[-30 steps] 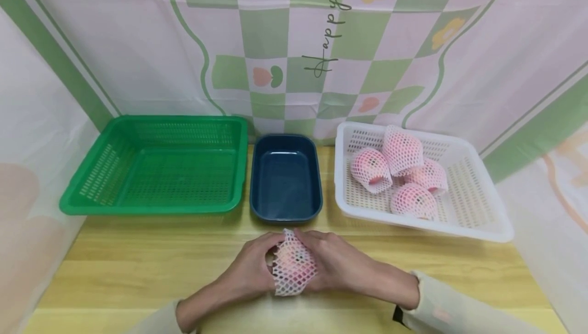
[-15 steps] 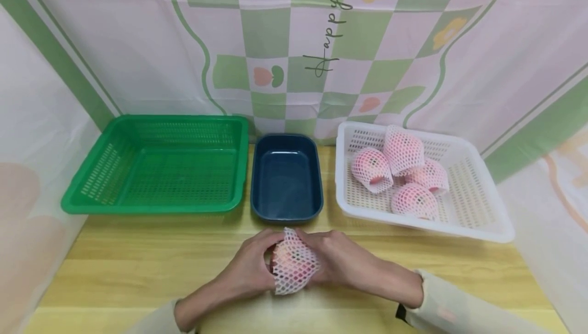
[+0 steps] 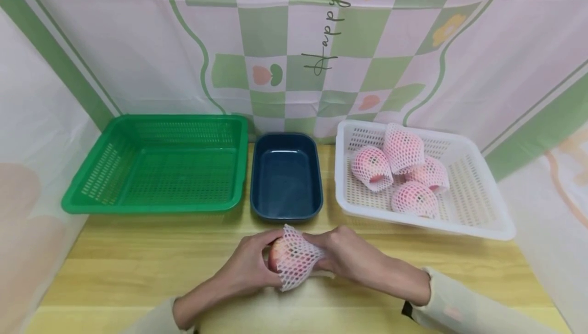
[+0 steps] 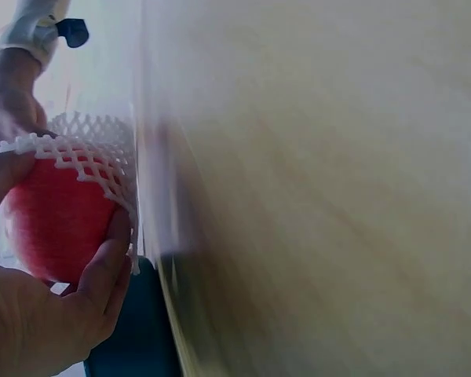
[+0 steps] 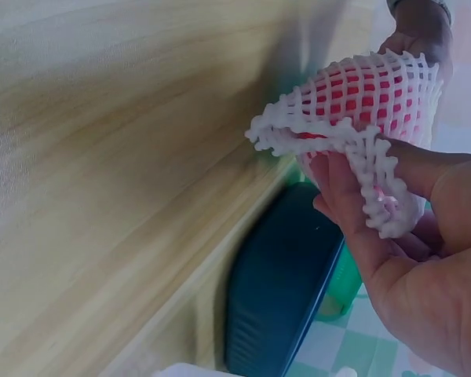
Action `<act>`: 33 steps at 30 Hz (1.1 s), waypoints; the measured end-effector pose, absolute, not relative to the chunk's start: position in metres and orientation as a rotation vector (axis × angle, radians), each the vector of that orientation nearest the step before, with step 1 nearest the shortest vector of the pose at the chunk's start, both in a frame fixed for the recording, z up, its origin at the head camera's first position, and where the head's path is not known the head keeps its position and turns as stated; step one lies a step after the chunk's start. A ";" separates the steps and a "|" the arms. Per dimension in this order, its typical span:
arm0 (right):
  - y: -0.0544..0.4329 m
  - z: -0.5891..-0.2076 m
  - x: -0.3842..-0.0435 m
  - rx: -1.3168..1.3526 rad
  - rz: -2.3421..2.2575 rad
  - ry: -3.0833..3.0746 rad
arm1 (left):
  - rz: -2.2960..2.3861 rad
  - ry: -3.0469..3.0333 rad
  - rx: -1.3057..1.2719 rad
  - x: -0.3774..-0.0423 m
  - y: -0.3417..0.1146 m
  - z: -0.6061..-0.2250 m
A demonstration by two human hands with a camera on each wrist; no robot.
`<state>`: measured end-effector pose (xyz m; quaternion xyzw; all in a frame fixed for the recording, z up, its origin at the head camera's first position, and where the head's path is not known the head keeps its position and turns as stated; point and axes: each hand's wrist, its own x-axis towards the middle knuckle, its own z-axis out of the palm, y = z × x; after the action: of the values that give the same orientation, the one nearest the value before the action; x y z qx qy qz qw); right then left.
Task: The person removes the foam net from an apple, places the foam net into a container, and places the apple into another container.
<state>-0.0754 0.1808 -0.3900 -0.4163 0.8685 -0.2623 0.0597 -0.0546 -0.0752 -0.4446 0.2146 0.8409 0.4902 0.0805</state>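
Observation:
A red apple (image 4: 59,220) is partly covered by a white foam net (image 3: 298,260), in front of the navy tray in the head view. My left hand (image 3: 250,262) grips the apple, thumb on one side and fingers curled on the other. In the left wrist view the bare red skin shows on this hand's side, and the net's rim crosses the upper part. My right hand (image 3: 351,252) pinches the gathered end of the net on the other side. The right wrist view shows the net bunched between its thumb and fingers, pulled out past the apple.
A navy tray (image 3: 287,216) stands just beyond the hands. A green basket (image 3: 156,209) is at the back left. At the back right, a white basket (image 3: 478,191) holds several netted fruits (image 3: 404,147). A patterned curtain (image 3: 312,32) hangs behind the wooden table (image 3: 138,272).
My right hand has moved slightly right, drawing the foam net with it. More bare apple now shows next to my left hand, and the net's right end is stretched to a point.

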 end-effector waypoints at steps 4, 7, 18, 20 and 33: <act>0.183 -0.388 -0.076 -1.262 -0.803 2.648 | 1.470 2.508 0.611 -0.055 -0.076 -0.443; 0.184 -0.386 -0.076 -1.243 -0.806 2.653 | 1.469 2.515 0.593 -0.055 -0.076 -0.443; 0.186 -0.370 -0.085 -1.376 -0.838 2.694 | 1.497 2.508 0.528 -0.056 -0.081 -0.435; 0.188 -0.365 -0.087 -1.391 -0.830 2.723 | 1.492 2.512 0.525 -0.055 -0.083 -0.435; 0.191 -0.317 -0.107 -1.466 -0.685 2.847 | 1.484 2.483 0.515 -0.050 -0.097 -0.428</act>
<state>-0.1072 0.1909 -0.3174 -0.4468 0.8674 -0.2087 -0.0665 -0.0503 -0.0966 -0.4283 0.1743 0.8407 0.5025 0.1015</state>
